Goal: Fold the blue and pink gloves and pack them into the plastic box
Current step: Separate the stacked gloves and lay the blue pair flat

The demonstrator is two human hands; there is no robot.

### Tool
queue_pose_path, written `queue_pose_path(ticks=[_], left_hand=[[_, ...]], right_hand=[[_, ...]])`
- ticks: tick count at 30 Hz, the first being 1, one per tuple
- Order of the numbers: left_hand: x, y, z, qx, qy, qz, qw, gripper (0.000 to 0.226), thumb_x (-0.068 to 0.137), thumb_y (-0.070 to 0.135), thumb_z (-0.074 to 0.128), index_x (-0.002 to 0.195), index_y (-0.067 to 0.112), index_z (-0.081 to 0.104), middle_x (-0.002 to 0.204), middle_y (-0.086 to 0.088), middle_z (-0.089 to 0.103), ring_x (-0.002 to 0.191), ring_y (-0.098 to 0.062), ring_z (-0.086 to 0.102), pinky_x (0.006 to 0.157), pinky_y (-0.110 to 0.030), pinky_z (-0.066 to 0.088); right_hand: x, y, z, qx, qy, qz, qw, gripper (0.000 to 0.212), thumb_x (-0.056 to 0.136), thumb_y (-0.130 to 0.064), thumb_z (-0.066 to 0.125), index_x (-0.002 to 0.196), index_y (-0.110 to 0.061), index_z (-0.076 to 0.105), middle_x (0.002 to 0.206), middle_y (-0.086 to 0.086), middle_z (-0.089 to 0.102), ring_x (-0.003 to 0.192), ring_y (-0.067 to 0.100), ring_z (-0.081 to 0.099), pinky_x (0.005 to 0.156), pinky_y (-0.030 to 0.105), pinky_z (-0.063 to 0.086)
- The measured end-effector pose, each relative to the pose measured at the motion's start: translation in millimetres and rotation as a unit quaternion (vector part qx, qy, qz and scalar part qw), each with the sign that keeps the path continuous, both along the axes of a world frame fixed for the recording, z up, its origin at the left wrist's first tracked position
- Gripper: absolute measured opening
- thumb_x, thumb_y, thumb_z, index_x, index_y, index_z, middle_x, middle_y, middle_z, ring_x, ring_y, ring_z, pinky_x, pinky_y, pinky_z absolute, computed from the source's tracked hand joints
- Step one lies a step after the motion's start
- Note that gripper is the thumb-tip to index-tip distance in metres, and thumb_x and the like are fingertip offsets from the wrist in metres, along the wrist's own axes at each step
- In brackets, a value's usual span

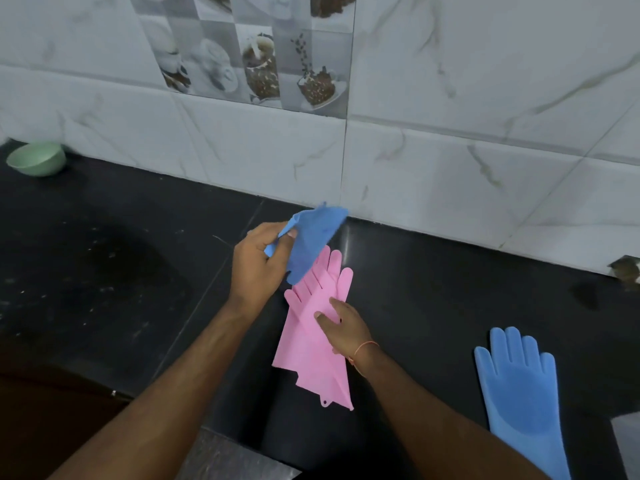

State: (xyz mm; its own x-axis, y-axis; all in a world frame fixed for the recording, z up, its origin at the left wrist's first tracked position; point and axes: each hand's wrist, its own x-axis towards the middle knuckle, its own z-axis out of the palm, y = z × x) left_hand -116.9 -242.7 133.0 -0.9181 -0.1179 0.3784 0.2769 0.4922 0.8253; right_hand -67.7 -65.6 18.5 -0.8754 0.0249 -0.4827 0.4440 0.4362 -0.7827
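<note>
Flat blue glove (519, 393) near right, unfolded; plastic box unseen.
Left hand (258, 261) fingers pinch folded blue glove (311, 237); right hand (341, 327) fingers straight, pressing pink gloves (311, 348).

Left hand (258, 263) raised, fingers curled, gripping; right hand (343, 327) flat, pressing down

The flat blue glove (519, 393) runs off the bottom edge.

Pink rubber gloves (313, 327), two blue rubber gloves (311, 244) (519, 386), black stone worktop (433, 271), green bowl (36, 159), white marbled wall tiles (485, 98).
</note>
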Motion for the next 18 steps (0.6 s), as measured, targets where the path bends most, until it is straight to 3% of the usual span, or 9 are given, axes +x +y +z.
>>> queue_pose_path(ticks=[2, 4, 5, 7, 9, 11, 13, 15, 18], left_hand=[[12.3, 20.7, 4.2, 0.041, -0.012, -0.043, 0.998, 0.02, 0.109, 0.009, 0.066, 0.117, 0.013, 0.083, 0.099, 0.013, 0.076, 0.092, -0.004, 0.071, 0.074, -0.015, 0.052], [28.1, 44.6, 3.9, 0.058, -0.011, -0.091, 0.994, 0.021, 0.109, 0.008, 0.066, 0.123, 0.008, 0.082, 0.11, 0.006, 0.079, 0.104, -0.006, 0.073, 0.085, -0.02, 0.055], [37.1, 57.1, 1.5, 0.062, -0.012, -0.12, 0.991, 0.022, 0.108, 0.011, 0.067, 0.124, 0.007, 0.082, 0.115, 0.005, 0.08, 0.11, -0.008, 0.074, 0.093, -0.024, 0.057], [55.5, 77.8, -6.8, 0.059, -0.024, -0.188, 0.98, 0.03, 0.105, 0.021, 0.068, 0.127, 0.006, 0.082, 0.125, 0.002, 0.081, 0.123, -0.012, 0.073, 0.104, -0.029, 0.058], [73.5, 90.5, -22.2, 0.054, -0.033, -0.261, 0.963, 0.031, 0.102, 0.022, 0.07, 0.126, 0.007, 0.083, 0.127, -0.001, 0.081, 0.128, -0.011, 0.072, 0.105, -0.028, 0.058], [91.3, 102.5, -42.2, 0.052, -0.021, -0.335, 0.941, 0.026, 0.098, 0.005, 0.073, 0.12, 0.013, 0.086, 0.122, 0.003, 0.082, 0.129, -0.013, 0.072, 0.107, -0.036, 0.059], [105.7, 110.3, -63.1, 0.051, 0.004, -0.37, 0.928, 0.031, 0.098, 0.005, 0.072, 0.121, 0.022, 0.085, 0.124, 0.008, 0.079, 0.134, -0.02, 0.069, 0.114, -0.043, 0.054], [115.5, 119.8, -84.5, 0.084, -0.012, -0.347, 0.934, 0.034, 0.104, 0.019, 0.064, 0.136, 0.024, 0.077, 0.142, 0.003, 0.07, 0.143, -0.029, 0.06, 0.122, -0.044, 0.047], [118.8, 145.6, -101.5, 0.209, -0.21, -0.184, 0.937, 0.062, 0.103, 0.047, 0.055, 0.161, 0.028, 0.049, 0.162, 0.006, 0.055, 0.153, -0.02, 0.051, 0.127, -0.048, 0.042]], right_hand=[[1.0, 8.0, 10.2, -0.055, -0.001, -0.082, 0.995, 0.036, 0.105, -0.045, 0.054, 0.126, -0.018, 0.066, 0.13, 0.01, 0.055, 0.109, 0.025, 0.061, 0.089, 0.056, 0.063], [5.0, 20.9, 20.2, -0.221, -0.114, -0.144, 0.958, 0.059, 0.103, -0.064, 0.046, 0.116, -0.013, 0.071, 0.122, 0.008, 0.068, 0.097, 0.027, 0.065, 0.074, 0.048, 0.065], [8.3, 28.9, 22.4, -0.322, -0.179, -0.147, 0.918, 0.077, 0.098, -0.077, 0.039, 0.121, -0.013, 0.073, 0.126, 0.009, 0.073, 0.104, 0.032, 0.07, 0.076, 0.045, 0.064], [17.6, 48.9, 21.4, -0.5, -0.209, -0.143, 0.828, 0.099, 0.089, -0.09, 0.034, 0.136, -0.01, 0.07, 0.137, 0.015, 0.07, 0.122, 0.04, 0.068, 0.091, 0.047, 0.06], [29.4, 72.5, 18.4, -0.616, -0.174, -0.161, 0.751, 0.099, 0.089, -0.087, 0.044, 0.148, -0.008, 0.059, 0.144, 0.018, 0.064, 0.133, 0.038, 0.06, 0.108, 0.048, 0.051], [37.6, 100.1, 21.2, -0.666, -0.141, -0.155, 0.716, 0.093, 0.095, -0.075, 0.053, 0.154, -0.003, 0.048, 0.137, 0.017, 0.06, 0.126, 0.031, 0.058, 0.12, 0.041, 0.036], [43.6, 122.9, 26.0, -0.654, -0.127, -0.13, 0.734, 0.073, 0.099, -0.056, 0.062, 0.146, -0.001, 0.056, 0.121, 0.017, 0.064, 0.109, 0.028, 0.066, 0.109, 0.038, 0.048], [52.6, 142.5, 26.8, -0.609, -0.127, -0.132, 0.772, 0.056, 0.098, -0.037, 0.066, 0.14, 0.0, 0.064, 0.124, 0.02, 0.067, 0.107, 0.032, 0.07, 0.098, 0.044, 0.055], [69.9, 164.7, 25.9, -0.534, -0.121, -0.183, 0.816, 0.051, 0.094, -0.022, 0.07, 0.14, -0.001, 0.064, 0.133, 0.025, 0.067, 0.111, 0.039, 0.072, 0.092, 0.051, 0.059]])
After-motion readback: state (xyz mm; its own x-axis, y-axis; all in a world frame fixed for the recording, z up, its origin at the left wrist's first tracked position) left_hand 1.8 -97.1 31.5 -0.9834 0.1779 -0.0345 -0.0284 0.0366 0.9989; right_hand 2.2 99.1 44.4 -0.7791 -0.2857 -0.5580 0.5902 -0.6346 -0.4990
